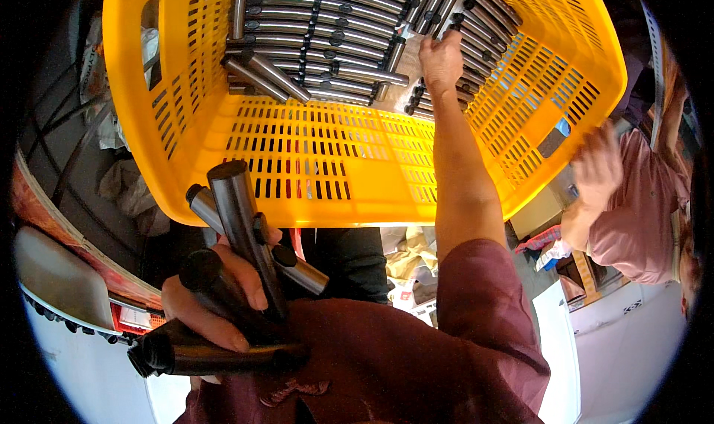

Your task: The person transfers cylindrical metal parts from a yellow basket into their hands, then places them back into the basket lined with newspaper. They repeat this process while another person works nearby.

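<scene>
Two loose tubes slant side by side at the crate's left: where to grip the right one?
Probably mid-barrel on the right-hand tube, from above, fingers across its length. It's straight and lies slantwise with its upper side uncovered; the other loose tube is close along its left.

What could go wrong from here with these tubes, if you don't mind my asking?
The left hand holds several tubes at differing angles, so one might slip out and drop.

In the crate, the right hand is close to packed tubes, so it could knock some out of line.

Some askew tubes lie across the neat rows and might roll or scrape others.
</scene>
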A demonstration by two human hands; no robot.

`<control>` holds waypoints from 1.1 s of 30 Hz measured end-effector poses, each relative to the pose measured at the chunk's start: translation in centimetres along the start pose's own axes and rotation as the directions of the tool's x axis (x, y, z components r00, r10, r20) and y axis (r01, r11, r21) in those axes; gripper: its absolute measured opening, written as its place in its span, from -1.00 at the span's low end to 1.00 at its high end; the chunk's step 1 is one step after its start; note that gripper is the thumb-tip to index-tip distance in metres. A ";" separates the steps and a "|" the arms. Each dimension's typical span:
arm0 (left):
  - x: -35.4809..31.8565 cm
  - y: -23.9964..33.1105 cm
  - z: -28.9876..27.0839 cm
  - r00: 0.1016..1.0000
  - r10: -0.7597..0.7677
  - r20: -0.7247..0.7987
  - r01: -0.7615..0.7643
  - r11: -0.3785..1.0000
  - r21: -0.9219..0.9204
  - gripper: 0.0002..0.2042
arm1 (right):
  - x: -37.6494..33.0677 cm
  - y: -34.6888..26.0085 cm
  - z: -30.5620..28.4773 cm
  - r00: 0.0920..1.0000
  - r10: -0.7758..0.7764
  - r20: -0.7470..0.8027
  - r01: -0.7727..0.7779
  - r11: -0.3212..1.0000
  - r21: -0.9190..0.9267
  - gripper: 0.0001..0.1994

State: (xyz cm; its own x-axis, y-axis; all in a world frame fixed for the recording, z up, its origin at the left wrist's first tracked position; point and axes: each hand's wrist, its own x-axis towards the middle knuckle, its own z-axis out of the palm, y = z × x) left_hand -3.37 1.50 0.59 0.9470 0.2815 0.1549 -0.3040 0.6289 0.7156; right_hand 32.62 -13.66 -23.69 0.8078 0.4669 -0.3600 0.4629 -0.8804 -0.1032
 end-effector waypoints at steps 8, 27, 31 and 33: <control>0.4 -0.6 -0.2 0.998 -0.018 0.060 0.018 1.000 0.007 -0.67 | 0.6 1.2 1.7 0.999 0.010 -0.047 -0.008 0.999 0.046 -0.63; 1.0 -1.2 0.3 0.996 0.088 0.029 -0.089 0.996 0.027 -0.68 | 2.7 3.1 5.9 0.994 0.093 0.062 -0.106 0.964 0.246 -0.53; 0.7 -1.0 0.3 0.995 0.080 0.058 -0.082 0.996 0.043 -0.68 | 0.5 0.0 2.4 0.995 -0.038 -0.096 0.061 0.969 0.239 -0.57; 0.7 -0.9 0.5 0.996 0.072 0.048 -0.073 0.997 0.037 -0.68 | 1.3 0.7 3.2 0.998 -0.021 -0.063 0.038 0.956 0.289 -0.58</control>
State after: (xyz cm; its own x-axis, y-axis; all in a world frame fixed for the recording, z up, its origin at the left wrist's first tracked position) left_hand -2.39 0.72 0.41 0.9267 0.2906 0.2384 -0.3686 0.5790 0.7272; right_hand 32.84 -13.87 -27.19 0.8194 0.4893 -0.2984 0.3680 -0.8483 -0.3807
